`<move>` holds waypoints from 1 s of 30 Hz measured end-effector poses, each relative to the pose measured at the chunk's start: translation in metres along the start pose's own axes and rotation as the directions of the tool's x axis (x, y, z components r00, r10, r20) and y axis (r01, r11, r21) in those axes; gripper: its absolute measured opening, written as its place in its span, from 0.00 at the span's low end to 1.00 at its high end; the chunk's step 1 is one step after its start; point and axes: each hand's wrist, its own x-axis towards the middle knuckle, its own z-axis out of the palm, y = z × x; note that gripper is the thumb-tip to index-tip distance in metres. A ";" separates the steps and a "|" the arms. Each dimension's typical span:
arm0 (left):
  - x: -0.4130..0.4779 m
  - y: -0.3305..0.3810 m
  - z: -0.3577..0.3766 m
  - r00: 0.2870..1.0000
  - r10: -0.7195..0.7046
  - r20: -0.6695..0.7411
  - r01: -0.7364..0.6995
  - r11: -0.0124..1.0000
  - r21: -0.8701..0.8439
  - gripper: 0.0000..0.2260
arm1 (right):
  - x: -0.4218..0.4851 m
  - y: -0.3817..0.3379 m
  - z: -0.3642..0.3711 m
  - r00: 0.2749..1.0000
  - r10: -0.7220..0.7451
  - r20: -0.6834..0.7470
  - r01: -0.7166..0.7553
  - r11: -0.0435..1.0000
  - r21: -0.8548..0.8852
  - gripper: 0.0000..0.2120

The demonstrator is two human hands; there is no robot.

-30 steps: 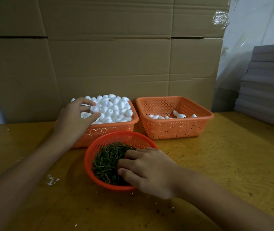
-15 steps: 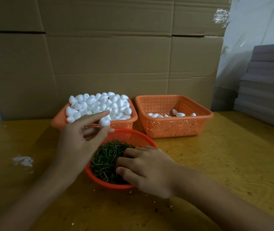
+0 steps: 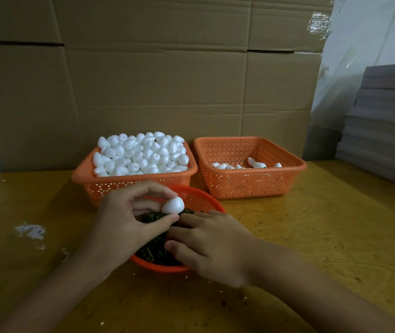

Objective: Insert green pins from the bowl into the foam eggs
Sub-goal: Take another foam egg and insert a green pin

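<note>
1. Your left hand (image 3: 124, 224) pinches one foam egg (image 3: 173, 205) between the thumb below and the fingertips above. The other fingers are curled in behind it. The egg is in the air just over the bowl (image 3: 206, 195), clear of its contents.
2. Your right hand (image 3: 215, 246) lies palm-down over the near right part of the bowl, fingers bent down onto the green pins (image 3: 153, 253). You cannot tell whether a pin is caught between them (the fingertips are lost among the pins).
3. The bowl is round, orange and perforated. It stands on the table (image 3: 311, 224) just in front of two baskets.
4. The left basket (image 3: 131, 186) is heaped with a pile of eggs (image 3: 141, 155).
5. The right basket (image 3: 251, 186), just beside it, holds only a few eggs (image 3: 239, 165) on its floor.
6. A cardboard wall (image 3: 155, 80) stands behind both baskets, and white crumbs (image 3: 32, 231) lie on the table to your left.
</note>
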 end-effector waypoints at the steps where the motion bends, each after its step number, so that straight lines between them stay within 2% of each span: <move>1: 0.001 0.001 -0.001 1.000 -0.006 0.008 0.006 1.000 -0.013 0.16 | 0.000 0.000 0.000 1.000 -0.002 0.000 0.002 1.000 0.001 0.19; 11: 0.007 0.001 -0.009 0.996 0.007 0.087 -0.002 0.998 -0.062 0.14 | 0.000 0.000 -0.002 1.000 -0.016 -0.011 0.016 1.000 -0.003 0.19; 16: 0.005 0.004 -0.006 0.994 -0.043 0.105 0.057 0.989 -0.138 0.13 | 0.002 0.005 -0.003 0.999 -0.041 -0.024 0.044 0.986 0.162 0.15; 19: 0.005 0.005 -0.005 0.994 -0.047 0.100 0.062 0.985 -0.161 0.13 | 0.004 0.013 -0.006 1.000 -0.022 -0.007 0.023 0.926 0.377 0.09; 22: 0.006 0.005 -0.005 0.995 -0.040 0.094 0.057 0.982 -0.181 0.14 | 0.004 0.018 -0.008 0.999 -0.030 -0.016 0.034 0.865 0.501 0.05; 26: 0.006 0.003 -0.007 0.996 -0.045 0.077 0.060 0.978 -0.201 0.17 | 0.006 0.019 -0.007 0.999 0.009 -0.041 0.017 0.805 0.593 0.05; 30: 0.005 0.002 -0.006 0.991 -0.110 0.077 0.125 0.966 -0.227 0.23 | 0.007 0.021 -0.003 0.983 0.131 -0.129 -0.039 0.833 0.552 0.07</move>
